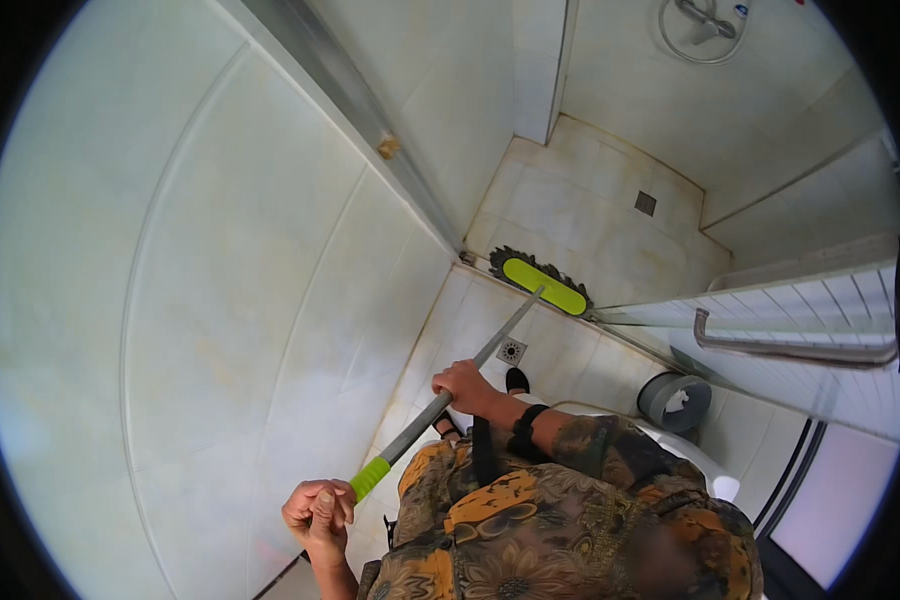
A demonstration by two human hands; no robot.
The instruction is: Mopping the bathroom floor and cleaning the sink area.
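Observation:
A flat mop point(542, 284) with a bright green plate and a dark, shaggy pad lies across the low sill between the tiled floor and the shower area. Its grey pole slants back toward me and ends in a green grip. My left hand point(320, 510) is closed round the top end of that grip, thumb uppermost. Farther down, my right hand point(463, 388) wraps round the grey part of the pole, with a black band on the wrist. Part of the pad is hidden under the green plate.
A round floor drain point(511, 351) lies just before the sill, and a square drain point(646, 203) in the shower floor. On the right stand a grey bin point(675, 402) and a glass door with a metal handle point(795, 348). A tiled wall point(240, 300) rises at left.

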